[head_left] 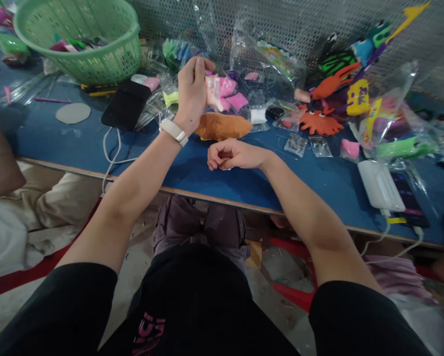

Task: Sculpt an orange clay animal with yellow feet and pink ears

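My left hand (195, 89), with a white band on its wrist, is raised over the blue table beside several pink pieces and a pale pink packet (214, 92). Its fingers are bent towards the packet, and whether they grip it is unclear. An orange-brown elongated piece (223, 126) with a yellow lower edge lies between my hands. My right hand (231, 154) is just in front of this piece, fingers curled together; what they hold, if anything, is hidden. A white packet (258, 116) and a black one (274, 111) lie to the right.
A green basket (76, 64) and black phone (125, 105) are at the left of the blue table (184, 178). Orange crab-like figure (321, 121), plastic bags and white power bank (380, 185) are at the right. People sit on both sides.
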`<control>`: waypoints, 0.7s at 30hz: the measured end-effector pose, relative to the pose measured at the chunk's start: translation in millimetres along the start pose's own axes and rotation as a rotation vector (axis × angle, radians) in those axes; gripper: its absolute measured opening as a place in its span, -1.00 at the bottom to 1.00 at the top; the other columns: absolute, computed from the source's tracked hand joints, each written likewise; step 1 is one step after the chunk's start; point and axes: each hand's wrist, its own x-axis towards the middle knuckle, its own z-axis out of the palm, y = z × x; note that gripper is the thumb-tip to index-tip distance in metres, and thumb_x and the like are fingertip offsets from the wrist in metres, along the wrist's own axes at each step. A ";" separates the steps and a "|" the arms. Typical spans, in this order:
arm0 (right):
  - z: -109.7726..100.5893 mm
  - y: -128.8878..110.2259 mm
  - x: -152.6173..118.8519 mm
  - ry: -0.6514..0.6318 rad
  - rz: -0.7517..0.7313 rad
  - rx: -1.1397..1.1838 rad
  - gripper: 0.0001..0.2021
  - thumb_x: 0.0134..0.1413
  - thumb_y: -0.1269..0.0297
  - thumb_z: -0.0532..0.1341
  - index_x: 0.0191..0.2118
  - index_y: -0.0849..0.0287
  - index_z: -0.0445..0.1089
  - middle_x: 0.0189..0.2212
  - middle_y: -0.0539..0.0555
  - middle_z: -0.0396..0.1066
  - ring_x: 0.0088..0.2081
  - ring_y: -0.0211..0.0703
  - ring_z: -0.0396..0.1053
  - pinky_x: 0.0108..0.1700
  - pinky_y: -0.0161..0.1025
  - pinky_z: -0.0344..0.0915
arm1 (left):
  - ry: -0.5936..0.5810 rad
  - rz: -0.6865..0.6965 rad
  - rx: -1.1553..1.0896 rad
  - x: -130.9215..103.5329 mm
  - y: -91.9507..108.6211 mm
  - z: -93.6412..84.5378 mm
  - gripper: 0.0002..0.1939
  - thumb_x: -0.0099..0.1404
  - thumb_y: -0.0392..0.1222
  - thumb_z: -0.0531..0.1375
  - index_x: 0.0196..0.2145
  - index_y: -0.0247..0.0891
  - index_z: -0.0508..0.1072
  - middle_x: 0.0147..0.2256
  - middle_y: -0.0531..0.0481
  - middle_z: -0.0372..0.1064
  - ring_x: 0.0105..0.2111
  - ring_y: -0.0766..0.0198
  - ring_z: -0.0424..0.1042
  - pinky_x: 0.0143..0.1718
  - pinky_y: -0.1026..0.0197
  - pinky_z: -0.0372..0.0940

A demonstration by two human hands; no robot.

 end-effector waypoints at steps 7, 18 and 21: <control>-0.1 -22.5 -7.5 0.239 -0.209 0.188 -0.61 0.32 0.17 0.60 -0.21 0.11 0.35 -0.30 -0.05 0.52 -0.41 -0.30 0.49 -0.38 -0.33 0.49 | -0.007 -0.029 0.009 -3.0 14.0 6.8 -0.35 0.53 0.70 0.00 -0.20 0.25 0.63 -0.45 -0.11 0.43 -0.21 -0.09 0.35 -0.25 -0.14 0.13; 2.6 -26.5 -7.5 0.955 -0.223 -0.553 -0.49 0.42 -0.30 0.46 0.22 -0.11 0.50 -0.32 -0.01 0.47 -0.34 -0.09 0.48 -0.30 -0.17 0.56 | 0.156 -0.131 -0.046 -9.4 42.6 24.4 -0.41 0.47 0.63 0.21 -0.42 0.16 0.58 -0.39 -0.10 0.52 -0.26 -0.10 0.46 -0.18 -0.18 0.33; 4.0 -21.0 -7.0 0.993 -0.171 -0.827 -0.51 0.53 -0.29 0.36 0.26 -0.05 0.54 -0.23 0.08 0.54 -0.16 0.04 0.59 -0.01 0.01 0.67 | 0.130 -0.123 -0.089 -9.6 39.4 25.6 -0.52 0.46 0.56 0.24 -0.41 0.26 0.60 -0.43 -0.10 0.50 -0.23 -0.16 0.47 -0.19 -0.20 0.36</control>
